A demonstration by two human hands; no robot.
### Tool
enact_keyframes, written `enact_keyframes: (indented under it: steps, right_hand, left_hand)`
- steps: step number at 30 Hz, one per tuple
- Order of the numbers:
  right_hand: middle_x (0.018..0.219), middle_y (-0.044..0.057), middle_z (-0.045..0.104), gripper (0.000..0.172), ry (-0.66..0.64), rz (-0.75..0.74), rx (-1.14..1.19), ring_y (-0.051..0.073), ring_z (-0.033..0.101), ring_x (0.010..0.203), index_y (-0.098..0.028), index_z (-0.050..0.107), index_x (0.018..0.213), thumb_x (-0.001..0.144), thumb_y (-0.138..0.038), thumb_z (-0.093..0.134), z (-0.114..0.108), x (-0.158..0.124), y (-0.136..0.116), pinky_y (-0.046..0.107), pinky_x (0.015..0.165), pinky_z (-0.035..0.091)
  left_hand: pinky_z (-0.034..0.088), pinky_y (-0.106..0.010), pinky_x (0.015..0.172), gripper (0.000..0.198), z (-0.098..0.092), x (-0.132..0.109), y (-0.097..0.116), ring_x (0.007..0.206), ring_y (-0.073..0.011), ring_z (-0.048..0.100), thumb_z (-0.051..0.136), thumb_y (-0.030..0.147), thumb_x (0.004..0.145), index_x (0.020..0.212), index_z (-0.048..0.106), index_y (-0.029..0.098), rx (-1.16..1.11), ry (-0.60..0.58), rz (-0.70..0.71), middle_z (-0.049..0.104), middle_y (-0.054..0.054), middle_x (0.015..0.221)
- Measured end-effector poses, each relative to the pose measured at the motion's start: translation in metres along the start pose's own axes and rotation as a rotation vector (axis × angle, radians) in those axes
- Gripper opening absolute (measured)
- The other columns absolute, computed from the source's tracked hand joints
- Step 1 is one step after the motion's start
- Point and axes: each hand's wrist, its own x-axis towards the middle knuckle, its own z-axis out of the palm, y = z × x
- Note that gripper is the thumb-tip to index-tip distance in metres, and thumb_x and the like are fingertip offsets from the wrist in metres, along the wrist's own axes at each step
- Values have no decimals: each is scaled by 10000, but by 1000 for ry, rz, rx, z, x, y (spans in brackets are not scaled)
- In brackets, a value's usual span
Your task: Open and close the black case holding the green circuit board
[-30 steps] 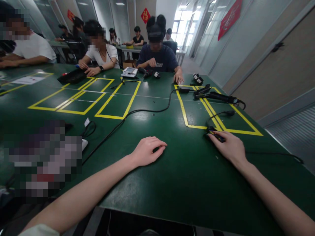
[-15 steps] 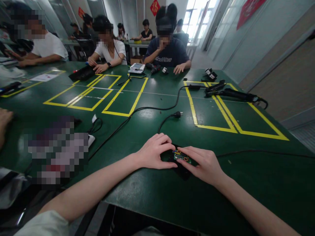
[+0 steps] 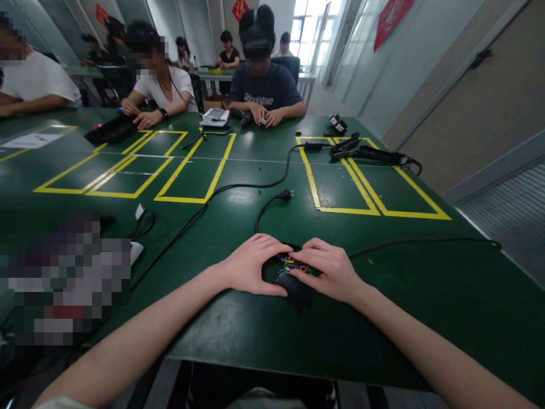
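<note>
Yellow-taped green table [image 3: 221,335], glass partitions [image 3: 361,74]; right grip [image 3: 332,267] pinches circuit board [image 3: 298,266], left grip [image 3: 254,264] unclear

The circuit board [image 3: 294,266] is green with orange rings [image 3: 303,269]. From it, the tape [image 3: 181,199] at ten o'clock is yellow, the plug [image 3: 286,195] at twelve o'clock black.

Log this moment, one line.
left hand: at black casing | right hand: at green circuit board | black plug: on table, beyond both hands
</note>
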Motion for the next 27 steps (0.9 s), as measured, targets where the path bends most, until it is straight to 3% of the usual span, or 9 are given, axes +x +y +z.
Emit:
enact_keyframes:
  steps: [4,10,18,24,27]
  right_hand:
    - [934,88,801,158,-33,18,37,223,740,894,-193,758,1042,984,-299,656,4,0,0,351,774,633]
    - [1043,97,796,164,-86,42,60,239,749,980,-203,719,1085,978,-311,655,10,-2,2,463,996,594]
    - [1005,100,784,154,-106,67,91,260,731,1015,-202,695,1066,929,-273,690,7,-1,0,435,923,613]
    - [1105,115,788,133,-111,22,69,292,713,1108,-208,745,1006,898,-285,740,11,-4,-1,470,946,607]
    - [1162,129,778,247,-145,45,60,301,705,1144,-210,746,1119,888,-297,735,7,-4,1,494,985,589]
  left_hand:
    - [462,-444,1067,761,0,0,1,1188,-304,645,857,525,752,1374,561,200,6,-44,-10,689,-129,1295]
    - [451,-439,1111,515,2,1,3,1220,-276,632,684,339,870,1351,573,195,10,-54,-80,688,-108,1304]
    - [411,-495,1166,739,0,0,3,1301,-334,574,670,282,714,1430,500,216,22,-127,-91,625,-116,1398]
    - [403,-489,1190,738,2,-1,3,1355,-318,559,757,381,780,1449,489,225,17,-87,-98,603,-123,1458]
    - [394,-493,1203,749,4,-1,3,1393,-308,537,759,401,806,1475,474,224,36,-69,-103,580,-128,1498]
